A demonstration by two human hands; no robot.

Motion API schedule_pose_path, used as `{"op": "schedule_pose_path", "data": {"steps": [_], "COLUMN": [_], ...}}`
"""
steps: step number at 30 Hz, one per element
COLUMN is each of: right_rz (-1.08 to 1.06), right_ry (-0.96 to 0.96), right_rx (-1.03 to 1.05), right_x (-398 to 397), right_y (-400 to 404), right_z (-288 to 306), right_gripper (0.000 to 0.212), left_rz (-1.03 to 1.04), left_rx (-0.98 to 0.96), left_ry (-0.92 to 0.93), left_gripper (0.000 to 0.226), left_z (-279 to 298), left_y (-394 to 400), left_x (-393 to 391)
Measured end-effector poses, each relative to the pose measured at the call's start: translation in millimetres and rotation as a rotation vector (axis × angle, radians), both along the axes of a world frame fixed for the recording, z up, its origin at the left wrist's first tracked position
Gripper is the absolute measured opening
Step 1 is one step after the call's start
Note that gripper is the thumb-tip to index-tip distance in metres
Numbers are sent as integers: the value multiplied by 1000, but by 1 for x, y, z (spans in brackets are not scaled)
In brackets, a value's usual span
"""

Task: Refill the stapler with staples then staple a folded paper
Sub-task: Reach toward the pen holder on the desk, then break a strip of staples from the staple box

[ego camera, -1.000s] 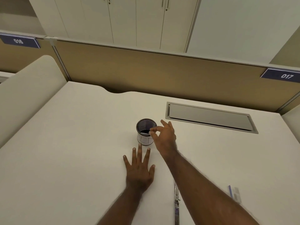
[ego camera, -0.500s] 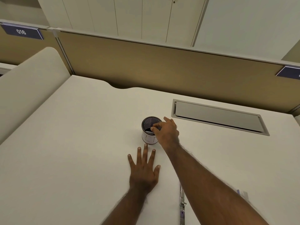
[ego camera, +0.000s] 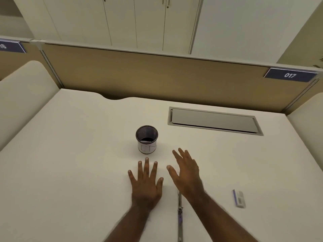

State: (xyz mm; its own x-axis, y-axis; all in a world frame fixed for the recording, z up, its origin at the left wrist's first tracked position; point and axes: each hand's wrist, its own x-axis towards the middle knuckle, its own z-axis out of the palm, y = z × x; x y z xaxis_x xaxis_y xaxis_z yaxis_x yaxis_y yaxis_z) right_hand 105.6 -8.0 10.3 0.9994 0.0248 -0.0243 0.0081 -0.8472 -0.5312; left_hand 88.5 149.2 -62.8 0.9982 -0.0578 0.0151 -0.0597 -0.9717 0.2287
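Note:
A long thin stapler (ego camera: 180, 219), swung open flat, lies on the white desk between my forearms; my right wrist hides its far end. A small staple box (ego camera: 239, 198) with a blue edge lies to the right. A round black mesh cup (ego camera: 146, 139) with white paper inside stands at mid desk. My left hand (ego camera: 146, 182) rests flat on the desk, palm down, fingers spread, just in front of the cup. My right hand (ego camera: 186, 172) hovers open to the right of the cup, fingers apart, holding nothing. A folded paper under my hands cannot be made out against the white desk.
A grey cable hatch (ego camera: 214, 121) is set into the desk at the back right. A tan partition (ego camera: 157, 75) with a "017" label (ego camera: 290, 75) closes the far edge. Cream side panels rise at left and right. White cupboards stand behind.
My right hand has pulled back from the cup's rim toward me and opened its fingers. My left hand has stayed flat on the desk. The view shifted a little.

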Motion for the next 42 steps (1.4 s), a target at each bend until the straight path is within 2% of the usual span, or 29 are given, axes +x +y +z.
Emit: {"op": "schedule_pose_path", "data": {"steps": [3,7,11,15,22,26,29,33,35,39,42], "right_rz": [-22,-149,-290,-319,-294,-284,-290,-346,-369,-417,-424], "right_ry": [14,40,73,162,167,130,67,6,-65,-121,-138], "right_rx": [-171,-277,-342,-417,-450,-391,-277,108,259,373,404], "right_x": [-49,-100,-123,-129,-120,-113,-107,-111,-115,-123,-129], "right_y": [-40,-94,-137,-167,-182,-186,-190,-190,-186,-179,-178], "right_z": [-22,-36,-36,-39,-44,-46,-42,-24,-5,33,50], "right_gripper": [74,73,73,73,53,45,29,28,27,31,26], "left_rz": [-38,-113,-207,-301,-363,-404,-445,-509,-433,-189,-110], "left_rx": [-17,-46,-41,-19,7,-23,-78,-448,-644,-1224,-1533], "left_ry": [-40,-53,-34,-30,14,42,67,192,304,733,920], "left_gripper": [61,60,61,61,63,64,65,58,52,36,33], "left_z": [16,34,45,50,51,52,55,65,77,101,112], "left_y": [-19,-49,-82,-113,-154,-171,-181,-191,-198,-202,-200], "left_x": [-16,-42,-61,-74,-80,-81,-77,-68,-66,-62,-62]}}
